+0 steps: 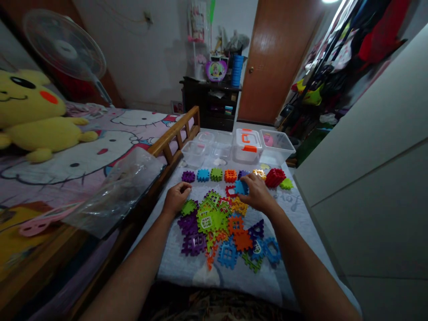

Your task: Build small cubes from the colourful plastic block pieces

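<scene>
My right hand point(257, 192) is closed on a blue interlocking building tile point(241, 187), just above a red tile point(230, 191) at the back of a loose pile. My left hand point(176, 197) has its fingers curled together at the pile's left edge, beside a green tile point(189, 207); nothing shows in it. The pile holds purple tiles point(194, 244), green tiles point(214, 220), orange tiles point(243, 240) and blue tiles point(228, 254), some with window lattices. Behind it runs a row of stacks: purple point(188, 176), blue point(203, 175), green point(216, 174), orange point(230, 175) and red point(275, 177).
Clear plastic boxes point(194, 154) and a lidded box with orange clips point(248, 145) stand at the table's far end. A wooden bed rail point(174, 133) borders the left, with a plastic bag point(117, 191) over it. A white cabinet point(374, 178) flanks the right.
</scene>
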Demonstrator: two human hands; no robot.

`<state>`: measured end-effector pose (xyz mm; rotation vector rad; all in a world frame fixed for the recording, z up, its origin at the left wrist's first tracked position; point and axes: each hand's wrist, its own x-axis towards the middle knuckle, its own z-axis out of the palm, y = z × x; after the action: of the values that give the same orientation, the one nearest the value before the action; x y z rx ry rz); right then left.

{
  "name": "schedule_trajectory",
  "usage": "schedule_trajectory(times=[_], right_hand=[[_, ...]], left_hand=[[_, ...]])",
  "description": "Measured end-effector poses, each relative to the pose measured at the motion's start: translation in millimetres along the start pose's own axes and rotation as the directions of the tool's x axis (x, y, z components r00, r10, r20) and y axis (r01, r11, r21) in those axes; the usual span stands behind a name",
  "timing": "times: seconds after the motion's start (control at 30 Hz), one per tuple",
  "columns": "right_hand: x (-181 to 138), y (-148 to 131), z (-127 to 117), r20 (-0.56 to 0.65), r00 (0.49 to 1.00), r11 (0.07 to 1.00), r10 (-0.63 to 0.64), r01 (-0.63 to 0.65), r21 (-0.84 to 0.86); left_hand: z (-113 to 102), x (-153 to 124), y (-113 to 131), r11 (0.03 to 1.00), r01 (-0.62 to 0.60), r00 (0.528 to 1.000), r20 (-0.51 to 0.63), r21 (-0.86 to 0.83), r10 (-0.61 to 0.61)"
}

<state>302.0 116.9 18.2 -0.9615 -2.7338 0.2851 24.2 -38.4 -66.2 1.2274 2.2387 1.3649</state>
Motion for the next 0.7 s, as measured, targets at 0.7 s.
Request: schedule_trajectory(times=[0.7], right_hand=[[141.4, -86.2, 61.5, 0.155, 0.978, 0.982, -0.139, 0.156, -0.103]], left_hand=[[1.2, 0.2, -2.5, 0.999, 0.027, 1.000, 0.013, -0.031, -0.027]])
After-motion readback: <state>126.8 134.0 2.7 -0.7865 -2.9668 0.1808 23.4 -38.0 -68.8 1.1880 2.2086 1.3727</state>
